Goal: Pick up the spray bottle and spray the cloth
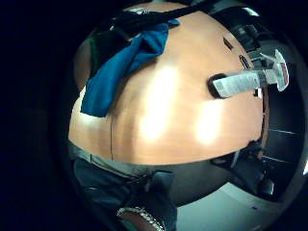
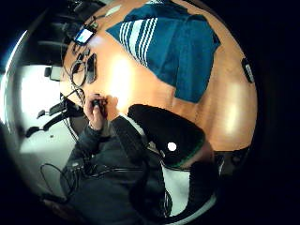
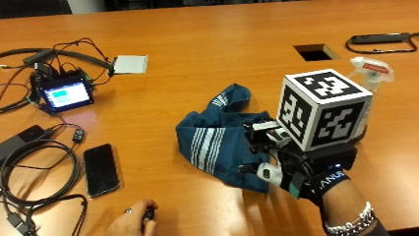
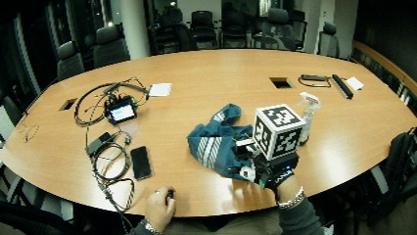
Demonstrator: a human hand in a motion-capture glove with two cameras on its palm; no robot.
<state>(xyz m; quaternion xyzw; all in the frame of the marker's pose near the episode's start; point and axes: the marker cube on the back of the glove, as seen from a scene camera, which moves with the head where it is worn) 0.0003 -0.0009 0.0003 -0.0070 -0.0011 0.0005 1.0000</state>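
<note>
— Two hands in the outside view?
— Yes: the gloved right hand (image 3: 294, 172) hovers over the blue cloth's (image 3: 216, 137) edge, gripping nothing; its fingers can't be made out. The spray bottle (image 3: 370, 73) stands just behind.
— Little-finger palm view?
— Bottle and cloth lie apart on the table (image 1: 163, 120).
— Thumb side?
— Cloth spread on the table; the bare left hand (image 2: 96, 112) holds a small dark object.

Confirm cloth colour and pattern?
The cloth is dark teal-blue with a band of white stripes, clearest in the right thumb side palm view.
</note>
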